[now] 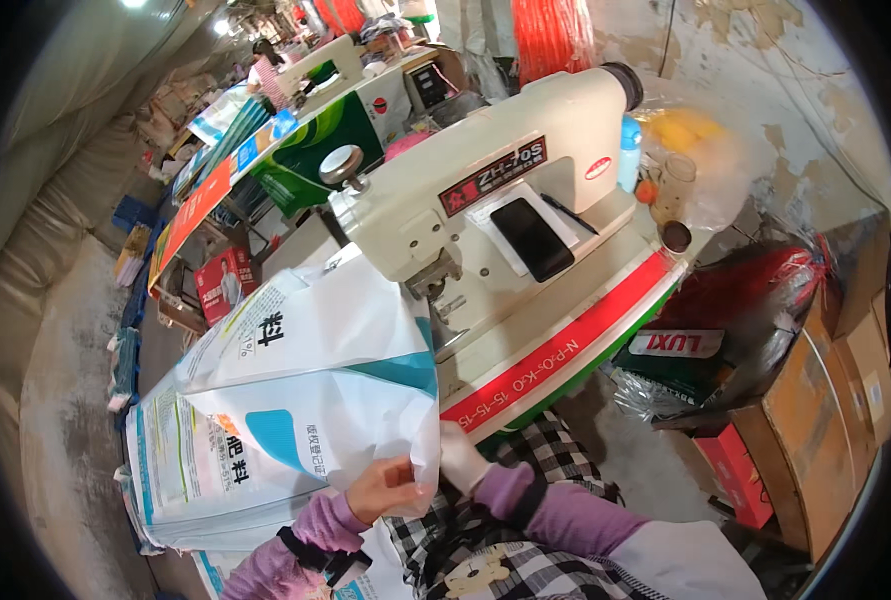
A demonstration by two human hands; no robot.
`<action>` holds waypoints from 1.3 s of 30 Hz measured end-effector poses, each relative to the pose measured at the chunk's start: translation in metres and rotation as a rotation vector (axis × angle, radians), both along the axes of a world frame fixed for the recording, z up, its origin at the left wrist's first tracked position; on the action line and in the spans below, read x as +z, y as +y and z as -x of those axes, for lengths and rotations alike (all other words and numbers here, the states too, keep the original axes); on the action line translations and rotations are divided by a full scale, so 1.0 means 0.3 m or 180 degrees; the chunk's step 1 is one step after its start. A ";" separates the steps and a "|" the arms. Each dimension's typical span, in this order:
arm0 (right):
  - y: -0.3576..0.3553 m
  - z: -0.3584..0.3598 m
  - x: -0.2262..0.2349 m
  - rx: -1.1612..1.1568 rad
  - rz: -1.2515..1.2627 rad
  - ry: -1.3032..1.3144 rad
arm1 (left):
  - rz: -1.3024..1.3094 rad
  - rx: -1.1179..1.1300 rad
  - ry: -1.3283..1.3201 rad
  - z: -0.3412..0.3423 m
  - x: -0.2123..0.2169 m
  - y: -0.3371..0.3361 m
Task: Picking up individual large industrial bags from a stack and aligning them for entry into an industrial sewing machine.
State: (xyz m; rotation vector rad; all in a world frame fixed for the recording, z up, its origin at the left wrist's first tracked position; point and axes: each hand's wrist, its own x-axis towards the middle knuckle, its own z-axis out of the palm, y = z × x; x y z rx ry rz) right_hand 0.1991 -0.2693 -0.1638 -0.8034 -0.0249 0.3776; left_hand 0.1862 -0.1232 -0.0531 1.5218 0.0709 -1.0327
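A large white printed sack (315, 400) with teal patches and a teal edge spreads across the left and middle, its far end at the needle area of a cream industrial sewing machine (485, 140). My left hand (390, 488) is bare, its fingers curled on the sack's near right edge. Just right of it, my right hand (462, 457), in a white covering, is closed against the same edge. The sack hides its fingertips.
On the machine bed lie a black phone (531, 238) and a pen (568, 213). Beyond them stand a light-blue bottle (629, 153) and a glass jar (674, 187). Cardboard boxes (805, 430) fill the right side. Farther back, a person (267, 75) is near another sewing machine (320, 65).
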 end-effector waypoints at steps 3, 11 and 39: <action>-0.129 -0.031 0.132 -0.0316 -0.1342 0.0875 | 0.0302 0.0821 0.0277 -0.018 0.011 -0.075; -0.220 -0.054 0.051 -0.0907 0.1659 0.0349 | -0.1063 -0.2003 -0.2020 -0.162 0.085 -0.270; -0.282 -0.132 0.037 -0.1531 0.4372 -0.1697 | -0.4779 -0.5791 -0.4273 -0.459 0.335 -0.423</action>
